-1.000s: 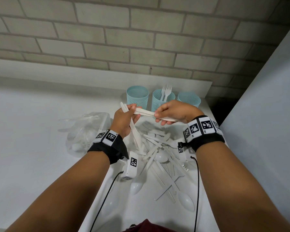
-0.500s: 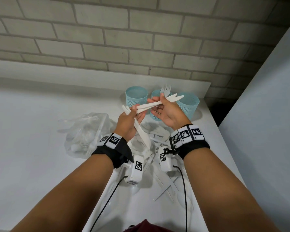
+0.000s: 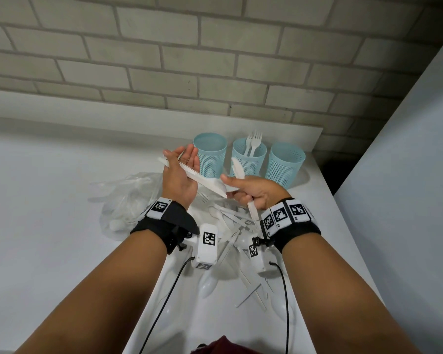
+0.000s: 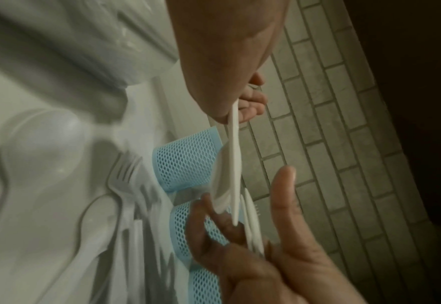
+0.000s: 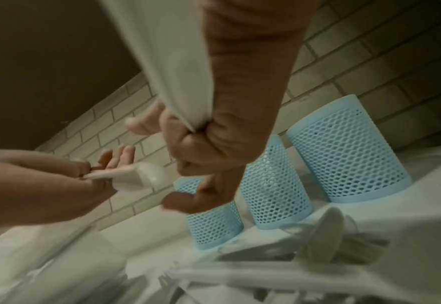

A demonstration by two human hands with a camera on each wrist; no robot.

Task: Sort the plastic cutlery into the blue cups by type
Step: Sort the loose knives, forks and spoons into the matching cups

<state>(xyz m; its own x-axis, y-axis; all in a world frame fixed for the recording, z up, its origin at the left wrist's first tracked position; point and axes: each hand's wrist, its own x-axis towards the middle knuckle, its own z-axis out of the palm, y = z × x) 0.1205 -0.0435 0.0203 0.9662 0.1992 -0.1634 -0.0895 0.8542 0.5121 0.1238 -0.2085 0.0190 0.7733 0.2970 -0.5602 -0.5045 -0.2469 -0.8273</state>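
Observation:
Three blue mesh cups stand at the back: the left cup (image 3: 209, 157), the middle cup (image 3: 249, 162) with two forks (image 3: 253, 144) in it, and the right cup (image 3: 287, 164). My left hand (image 3: 180, 172) is raised in front of the left cup, fingers straight, thumb pinning a white spoon (image 3: 202, 181) and another white piece across the palm. My right hand (image 3: 252, 194) grips white knives (image 3: 237, 168) upright, with thumb and forefinger out by the spoon's tip. Loose white cutlery (image 3: 230, 226) lies piled on the table beneath both hands.
A crumpled clear plastic bag (image 3: 128, 200) with more cutlery lies left of the pile. The white table (image 3: 49, 226) ends close on the right, beside a tall grey panel (image 3: 407, 175). A brick wall (image 3: 215, 60) backs the cups.
My right hand dropped from above the middle cup and turned its knives upright. My left hand rose and straightened its fingers, and the right thumb now meets the spoon's tip.

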